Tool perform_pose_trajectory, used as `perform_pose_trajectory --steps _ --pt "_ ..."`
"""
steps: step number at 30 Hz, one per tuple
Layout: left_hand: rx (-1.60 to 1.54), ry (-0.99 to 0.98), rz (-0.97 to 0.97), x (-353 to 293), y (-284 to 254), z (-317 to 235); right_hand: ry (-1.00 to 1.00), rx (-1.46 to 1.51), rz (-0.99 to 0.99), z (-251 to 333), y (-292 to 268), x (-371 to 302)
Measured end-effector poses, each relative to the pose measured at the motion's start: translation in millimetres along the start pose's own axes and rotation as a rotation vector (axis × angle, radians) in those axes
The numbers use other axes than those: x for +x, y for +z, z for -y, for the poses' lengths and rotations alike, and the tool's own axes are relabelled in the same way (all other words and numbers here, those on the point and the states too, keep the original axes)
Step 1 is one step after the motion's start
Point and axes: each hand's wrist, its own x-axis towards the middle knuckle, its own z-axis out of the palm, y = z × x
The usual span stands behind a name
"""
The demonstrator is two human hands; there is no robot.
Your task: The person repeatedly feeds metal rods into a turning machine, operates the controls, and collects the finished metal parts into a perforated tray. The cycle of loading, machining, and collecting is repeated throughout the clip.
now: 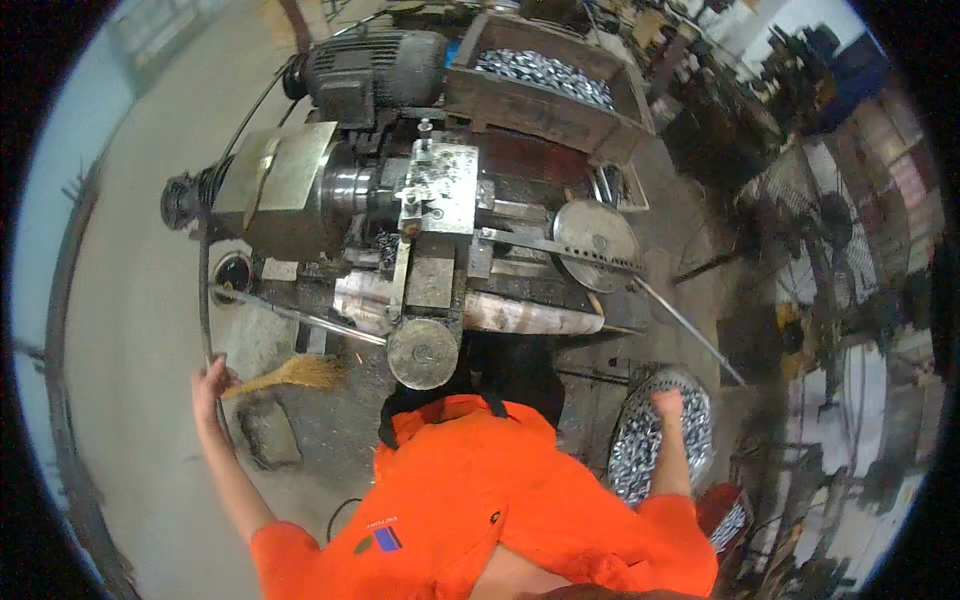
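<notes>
My left hand (212,386) is at the left, its fingers closed at a long dark rod (204,290) that runs down beside the machine. Just to the right of that hand lies a straw hand brush (300,373), its narrow end close to my fingers. My right hand (668,404) hangs over a round basin (707,420) heaped with small shiny metal pieces (635,455). Its fingers are curled closed, and whatever they hold is hidden. In front of me stands a lathe-like machine (440,185) with a round-ended handle (423,354) pointing toward me.
A motor (375,68) sits at the machine's back left. Behind it, a wooden box (560,120) holds many small metal pieces. A handwheel disc (597,240) and metal bars (690,330) jut out to the right. Beside my right arm is a red container (718,505) of metal pieces.
</notes>
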Motion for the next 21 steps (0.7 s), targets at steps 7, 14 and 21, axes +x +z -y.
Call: perform_pose_trajectory --steps 7,14,21 --pt "-0.053 0.003 -0.045 -4 7 -4 -0.002 -0.122 0.085 36 -43 -24" --pt "-0.089 -0.018 -0.035 1 3 9 -0.513 0.669 -0.150 97 -140 -57" --pt "0.276 0.057 -0.186 -8 7 -4 -1.226 0.637 0.026 363 -199 -113"
